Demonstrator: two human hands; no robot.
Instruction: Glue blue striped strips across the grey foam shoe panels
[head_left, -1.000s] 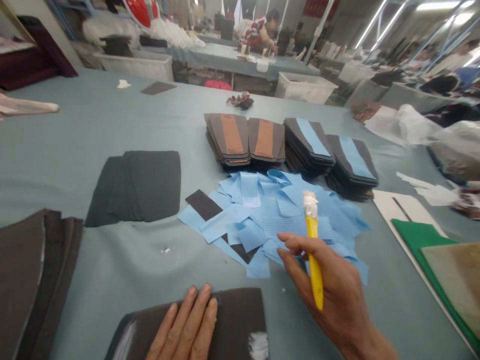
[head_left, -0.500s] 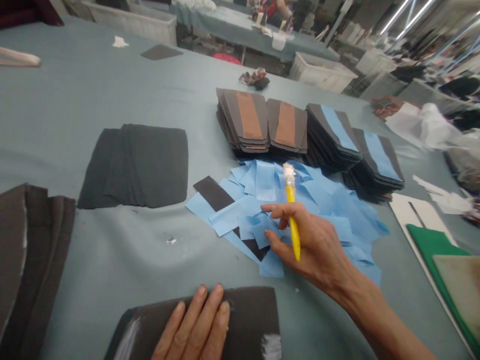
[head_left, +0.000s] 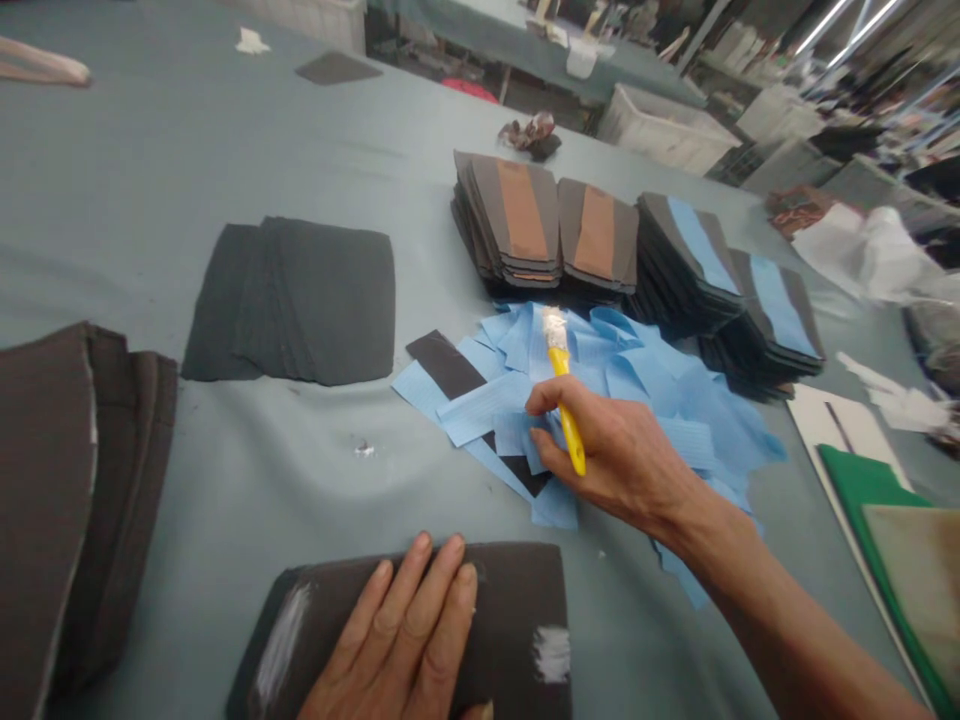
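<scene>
My left hand [head_left: 409, 635] lies flat, fingers stretched out, on a dark brown fabric piece [head_left: 517, 610] at the front of the table. White smears mark that piece at its left end and near its right edge. My right hand [head_left: 611, 440] grips a yellow-handled paintbrush [head_left: 568, 420] between thumb and fingers. Its bristles point away from me and carry something whitish. Beneath the right hand spreads a loose heap of light blue strips [head_left: 487, 405], with a few black strips [head_left: 446, 362] among them at the left.
Behind the heap stand stacks of dark pieces with brown bands [head_left: 523, 215] and others with blue bands [head_left: 703, 245]. Dark grey pieces [head_left: 330, 300] lie left of centre. Folded brown fabric [head_left: 45, 500] is at the left edge, a green sheet [head_left: 862, 475] at the right.
The paintbrush has swung so its bristles lean further left, and the right hand has shifted slightly. The left hand stays flat on the brown piece. The whole view has tilted a little downward.
</scene>
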